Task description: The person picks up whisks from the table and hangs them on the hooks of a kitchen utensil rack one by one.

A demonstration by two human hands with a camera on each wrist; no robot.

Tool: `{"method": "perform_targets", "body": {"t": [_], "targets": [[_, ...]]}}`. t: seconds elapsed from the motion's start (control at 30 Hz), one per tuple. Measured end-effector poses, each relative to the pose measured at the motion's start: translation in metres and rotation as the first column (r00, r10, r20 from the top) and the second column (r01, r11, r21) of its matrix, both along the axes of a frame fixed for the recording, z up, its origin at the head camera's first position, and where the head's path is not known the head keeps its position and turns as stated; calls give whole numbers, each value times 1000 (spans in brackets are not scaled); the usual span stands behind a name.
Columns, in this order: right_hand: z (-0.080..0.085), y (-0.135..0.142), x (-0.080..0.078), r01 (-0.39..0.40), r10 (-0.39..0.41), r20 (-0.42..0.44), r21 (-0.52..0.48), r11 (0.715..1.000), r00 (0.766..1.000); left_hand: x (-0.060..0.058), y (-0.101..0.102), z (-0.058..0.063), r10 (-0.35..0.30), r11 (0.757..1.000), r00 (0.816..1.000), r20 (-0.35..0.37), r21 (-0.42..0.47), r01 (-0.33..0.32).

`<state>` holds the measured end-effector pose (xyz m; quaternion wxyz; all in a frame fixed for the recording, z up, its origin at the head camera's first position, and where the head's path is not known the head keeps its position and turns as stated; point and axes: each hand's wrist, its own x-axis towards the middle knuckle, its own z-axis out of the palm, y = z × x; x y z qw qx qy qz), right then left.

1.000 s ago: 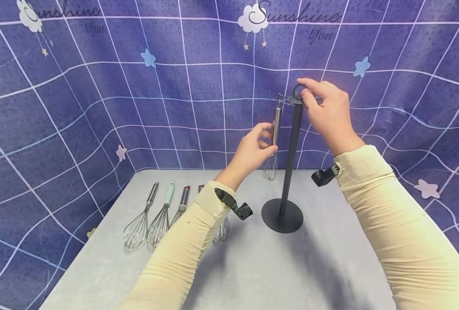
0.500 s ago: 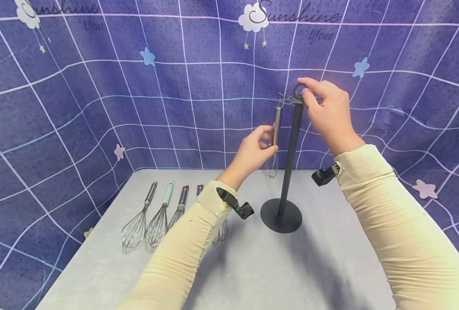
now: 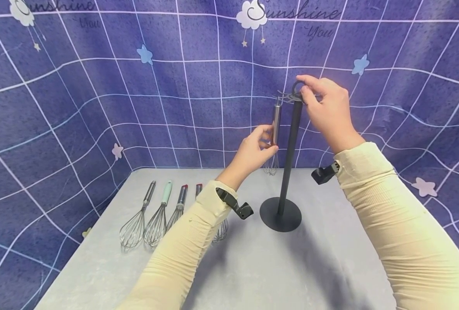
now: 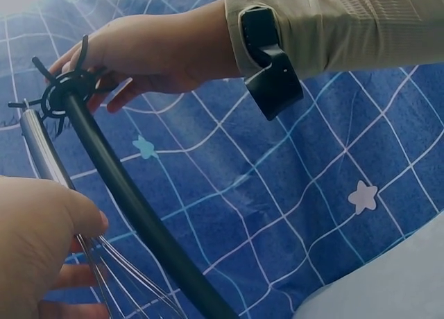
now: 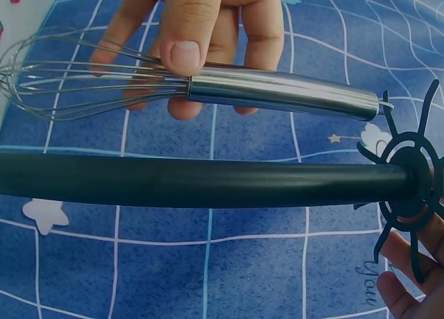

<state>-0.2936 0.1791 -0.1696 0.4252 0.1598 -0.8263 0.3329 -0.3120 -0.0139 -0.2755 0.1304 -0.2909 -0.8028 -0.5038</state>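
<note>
A small whisk (image 3: pixel 277 122) with a shiny metal handle hangs upright, wires down, beside a black stand (image 3: pixel 289 159). My left hand (image 3: pixel 254 148) pinches it at the lower handle, thumb in front and fingers behind in the right wrist view. The loop at the handle's end meets one hook of the stand's hook ring (image 5: pixel 390 152); whether it bears the whisk's weight I cannot tell. My right hand (image 3: pixel 328 107) pinches the round loop on top of the stand between thumb and index finger. The stand is upright on its round base.
Several whisks lie in a row at the table's left: one metal-handled (image 3: pixel 133 230), one mint-handled (image 3: pixel 167 193) and others with red-tipped handles. My left sleeve (image 3: pixel 190 232) partly hides them. Behind the grey table (image 3: pixel 252 271) hangs a blue gridded cloth (image 3: pixel 198 94).
The head view has shifted slightly. Both hands keep their holds, and the whisk stays beside the same hook.
</note>
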Motion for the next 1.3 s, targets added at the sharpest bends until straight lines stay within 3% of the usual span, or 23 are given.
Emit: {"method": "perform_targets", "body": {"t": [0.7,0.9,1.07,1.3], "targets": [[-1,2,-2,2,-2,-19,-4,1000,1000,-3,-29,-6,56,996,998,-6,-71,-57],[-2,4,-1,2,-2,-16,-11,1000,1000,-2,-44,-5,64,993,998,-4,-95,-64],[0,4,0,5,-5,-11,-8,1000,1000,-2,-61,-2,107,987,994,14,-120,-105],[0,3,-1,-2,2,-7,4,1000,1000,-6,-89,-9,151,977,989,-8,-150,-150]]}}
